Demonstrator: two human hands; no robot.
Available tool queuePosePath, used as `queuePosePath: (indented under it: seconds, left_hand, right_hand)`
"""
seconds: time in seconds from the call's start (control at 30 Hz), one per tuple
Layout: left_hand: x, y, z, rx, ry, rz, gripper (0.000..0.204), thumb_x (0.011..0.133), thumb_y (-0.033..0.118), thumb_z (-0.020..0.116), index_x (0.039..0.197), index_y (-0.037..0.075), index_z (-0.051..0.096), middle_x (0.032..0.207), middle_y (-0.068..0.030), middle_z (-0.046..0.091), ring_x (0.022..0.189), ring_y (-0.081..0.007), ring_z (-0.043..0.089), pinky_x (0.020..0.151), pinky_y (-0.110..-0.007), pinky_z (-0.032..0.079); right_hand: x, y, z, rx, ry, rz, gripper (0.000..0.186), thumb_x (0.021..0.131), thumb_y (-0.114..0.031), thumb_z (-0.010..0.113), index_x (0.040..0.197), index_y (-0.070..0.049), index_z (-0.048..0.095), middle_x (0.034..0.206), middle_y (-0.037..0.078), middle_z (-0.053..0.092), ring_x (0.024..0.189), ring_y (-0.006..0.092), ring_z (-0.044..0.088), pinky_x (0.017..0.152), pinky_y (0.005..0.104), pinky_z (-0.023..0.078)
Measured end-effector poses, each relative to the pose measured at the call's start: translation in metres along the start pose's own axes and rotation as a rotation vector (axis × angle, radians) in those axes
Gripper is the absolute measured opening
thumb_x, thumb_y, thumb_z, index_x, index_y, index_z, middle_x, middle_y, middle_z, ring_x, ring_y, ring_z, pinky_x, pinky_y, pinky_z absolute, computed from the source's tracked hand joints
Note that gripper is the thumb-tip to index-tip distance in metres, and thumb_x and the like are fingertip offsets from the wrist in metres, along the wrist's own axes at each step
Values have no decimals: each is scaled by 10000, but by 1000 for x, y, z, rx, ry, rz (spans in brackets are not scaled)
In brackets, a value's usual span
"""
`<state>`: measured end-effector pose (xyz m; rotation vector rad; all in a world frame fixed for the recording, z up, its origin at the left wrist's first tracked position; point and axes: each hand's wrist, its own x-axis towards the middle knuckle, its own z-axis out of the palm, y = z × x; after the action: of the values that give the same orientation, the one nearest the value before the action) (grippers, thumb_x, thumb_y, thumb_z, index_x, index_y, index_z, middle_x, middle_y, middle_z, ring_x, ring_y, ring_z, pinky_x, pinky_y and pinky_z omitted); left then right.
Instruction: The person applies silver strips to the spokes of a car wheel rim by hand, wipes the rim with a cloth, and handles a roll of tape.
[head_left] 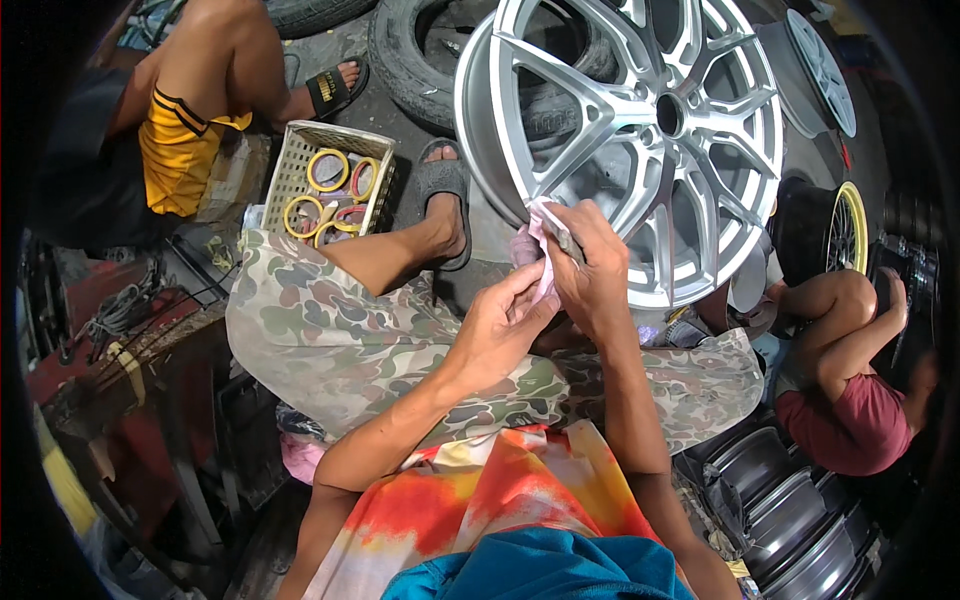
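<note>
A large silver multi-spoke wheel (610, 130) stands tilted before me, its lower left rim just above my hands. My right hand (590, 255) is closed on a pale pink cloth (540, 230) and a small greyish piece that I cannot make out clearly, at the rim's edge. My left hand (510, 315) pinches the lower part of the same cloth, just left of and below my right hand. Both hands are over my legs, which are in camouflage trousers (330, 330).
A woven basket (280, 175) of tape rolls sits left of my foot. Tyres (400, 70) lie behind the wheel. One person in yellow shorts (175, 150) is at left, another in maroon (840, 420) at right. A yellow-rimmed wheel (850, 225) and stacked rims (775, 505) fill the right side.
</note>
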<state>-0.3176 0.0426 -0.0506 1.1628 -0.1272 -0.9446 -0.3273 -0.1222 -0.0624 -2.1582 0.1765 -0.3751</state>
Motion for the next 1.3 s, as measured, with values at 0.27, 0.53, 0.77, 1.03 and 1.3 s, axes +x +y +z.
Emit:
queuePosePath:
  seconds: [0.27,0.53,0.77,1.03,1.3]
  left_hand:
    - [0,1,1,11,9,7,442,1047,-37,573,1482,-72,505,1284,-63,647,1173,-68,559,1023,-242,468]
    - [-2,-5,4,45,-18,14,465,1049,-13,605,1501,-56,504,1261,-14,646,1143,-57,574,1022,-239,474]
    - [0,-3,2,-16,32,36,460,1044,-19,607,1491,-60,509,1247,-13,643,1126,-57,576,1017,-244,476]
    - [-6,-5,-1,59,-3,-6,437,1043,-14,614,1470,-61,526,1228,-1,638,1131,-48,562,1007,-236,467]
    - [-4,-4,-2,-30,15,33,405,1044,-23,608,1442,-59,545,1220,3,630,1125,-43,556,1001,-232,466]
  right_hand:
    - [0,-3,-1,-19,-18,12,350,830,29,734,1176,-17,706,942,168,612,840,381,651,741,420,525]
    - [-2,-6,-7,-18,31,18,299,857,18,724,1155,-6,714,924,156,617,829,363,647,739,411,524]
    - [2,-7,0,-47,-23,35,331,854,14,719,1184,-12,705,934,157,614,830,368,650,738,424,524]
    - [-2,-11,-5,-24,-29,7,342,849,8,725,1190,-14,703,943,162,605,820,386,648,728,428,530]
    - [1,-11,1,-51,-43,3,373,821,46,699,1187,-20,697,960,159,608,838,388,661,711,447,526]
